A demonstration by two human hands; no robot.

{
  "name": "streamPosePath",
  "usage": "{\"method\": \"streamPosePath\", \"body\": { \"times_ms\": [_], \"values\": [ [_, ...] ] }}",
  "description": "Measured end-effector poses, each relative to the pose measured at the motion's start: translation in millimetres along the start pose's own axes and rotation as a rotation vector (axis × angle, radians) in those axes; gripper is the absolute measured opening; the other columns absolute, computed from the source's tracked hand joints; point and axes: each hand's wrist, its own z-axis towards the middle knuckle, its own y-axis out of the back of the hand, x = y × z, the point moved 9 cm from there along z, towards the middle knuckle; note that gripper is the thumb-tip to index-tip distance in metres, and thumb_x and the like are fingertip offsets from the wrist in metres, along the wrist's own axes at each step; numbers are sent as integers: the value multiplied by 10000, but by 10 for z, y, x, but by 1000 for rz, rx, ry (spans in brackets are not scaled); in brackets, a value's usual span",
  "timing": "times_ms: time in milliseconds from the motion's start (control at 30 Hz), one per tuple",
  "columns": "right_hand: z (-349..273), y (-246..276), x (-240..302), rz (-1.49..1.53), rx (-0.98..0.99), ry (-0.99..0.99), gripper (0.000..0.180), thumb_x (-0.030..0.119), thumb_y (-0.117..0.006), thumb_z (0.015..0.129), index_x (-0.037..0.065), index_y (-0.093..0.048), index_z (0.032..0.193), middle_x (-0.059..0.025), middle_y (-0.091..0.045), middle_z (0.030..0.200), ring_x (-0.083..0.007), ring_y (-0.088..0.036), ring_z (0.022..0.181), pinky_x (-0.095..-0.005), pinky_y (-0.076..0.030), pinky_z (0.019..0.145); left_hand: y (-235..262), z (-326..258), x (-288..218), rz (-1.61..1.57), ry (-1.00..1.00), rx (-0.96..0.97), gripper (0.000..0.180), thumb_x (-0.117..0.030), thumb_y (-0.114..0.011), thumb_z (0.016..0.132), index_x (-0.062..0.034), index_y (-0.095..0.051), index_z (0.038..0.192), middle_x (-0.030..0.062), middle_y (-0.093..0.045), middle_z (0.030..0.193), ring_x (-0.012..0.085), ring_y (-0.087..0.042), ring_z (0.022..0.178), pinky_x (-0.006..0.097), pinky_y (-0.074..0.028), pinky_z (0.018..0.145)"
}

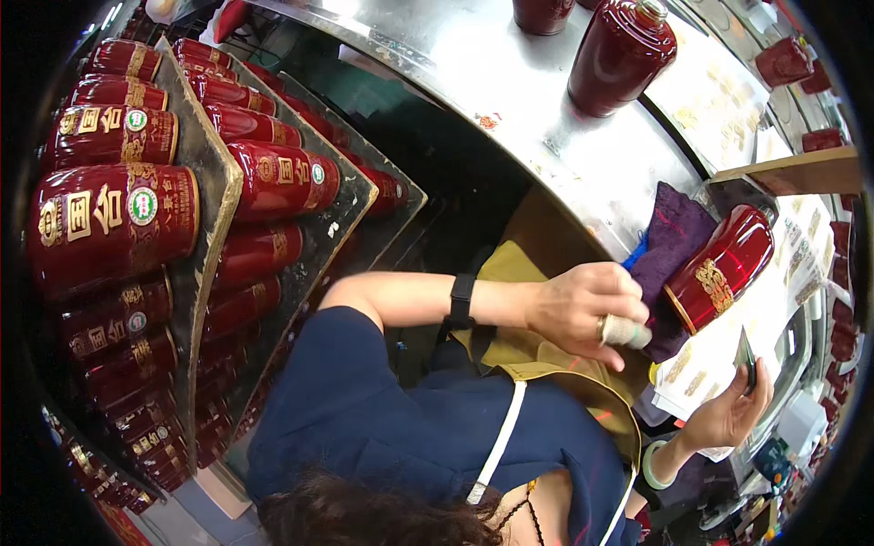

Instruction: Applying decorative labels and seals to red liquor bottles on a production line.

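My left hand (592, 314), with a black band on the wrist and a wrapped finger, is curled beside a purple cloth (669, 259); whatever its fingers hold is hidden. Against that cloth leans a glossy dark red glass bottle (719, 268), tilted, with a gold decal low on its side. My right hand (733, 405) is closed on pointed metal tweezers (746, 353), tips up, just below the bottle. Under and beside the bottle lie white sheets with gold decals (687, 369).
Another red bottle (624, 59) stands upright on the metal table (510, 100). More decal sheets (715, 91) lie behind a wooden bar (806, 173). On my left, dark shelf boards (214, 182) carry several labelled red bottles (118, 223). Bottles line the far right.
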Motion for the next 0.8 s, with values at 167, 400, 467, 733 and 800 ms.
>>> {"method": "streamPosePath", "body": {
  "times_ms": [167,400,467,733,800],
  "values": [
    [165,61,-30,24,-24,19,281,-160,-672,903,-90,-689,1175,-164,-710,1105,-274,-669,1039,-391,-552,933,-9,389,213,-3,334,-96,1078,-580,-873,679,-91,-443,1538,197,-401,1549,408,-415,1371,516,-359,1143],
    [414,-265,144,14,27,120,311,-136,-786,742,15,-772,1013,-116,-742,966,-257,-679,916,-361,-535,836,-301,411,533,-13,541,46,1271,-215,-981,568,47,-278,1594,277,-314,1623,442,-358,1472,479,-289,1236],
    [424,-383,320,43,127,224,334,-112,-785,711,54,-793,1001,-67,-750,963,-235,-653,874,-343,-509,796,-375,426,590,-33,576,34,1271,-171,-984,540,44,-295,1586,264,-375,1598,434,-423,1431,496,-326,1213],
    [247,-489,529,160,270,383,351,1,-734,671,91,-801,1004,-22,-752,962,-186,-621,789,-328,-484,683,-326,662,515,106,491,-10,856,-107,-910,660,24,-573,1435,208,-622,1424,360,-610,1261,461,-428,1130],
    [377,-466,406,7,176,431,326,38,-744,696,77,-797,1016,-29,-755,966,-176,-637,786,-324,-474,727,-284,722,420,168,427,-26,856,-77,-910,660,0,-582,1447,183,-634,1414,380,-606,1243,436,-454,1103]
  ]
}}
